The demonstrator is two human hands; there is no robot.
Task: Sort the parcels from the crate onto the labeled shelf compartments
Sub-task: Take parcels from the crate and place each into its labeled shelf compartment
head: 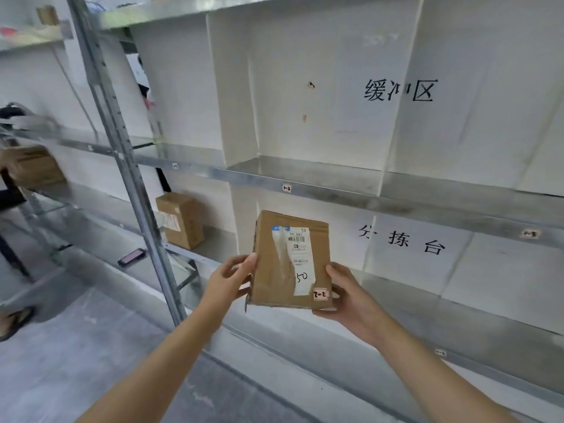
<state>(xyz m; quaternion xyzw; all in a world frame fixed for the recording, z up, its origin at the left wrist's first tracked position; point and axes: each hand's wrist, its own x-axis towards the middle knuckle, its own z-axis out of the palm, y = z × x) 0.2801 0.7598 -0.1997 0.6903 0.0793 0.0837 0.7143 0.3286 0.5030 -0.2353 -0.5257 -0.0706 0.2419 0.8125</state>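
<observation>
Parcel (290,261) is held upright at frame ctr, before the shelf rails (335,196), by both hands: left hand (232,280) with fingers pinched on its left edge, right hand (351,297) cupped under the lower-rt corner. Corner tag (321,294) seems to read 2-2; rail label (287,188) above reads 1-2, so prob. the tier below is meant. Lower-rt label (439,352), unreadable, should be checked before release.

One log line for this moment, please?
parcel: held before shelf | left hand: grips left edge | right hand: grips right corner | tag: 2-2

Small print on the parcel (268,270) label (300,254) seems unreadably blurred.
</observation>
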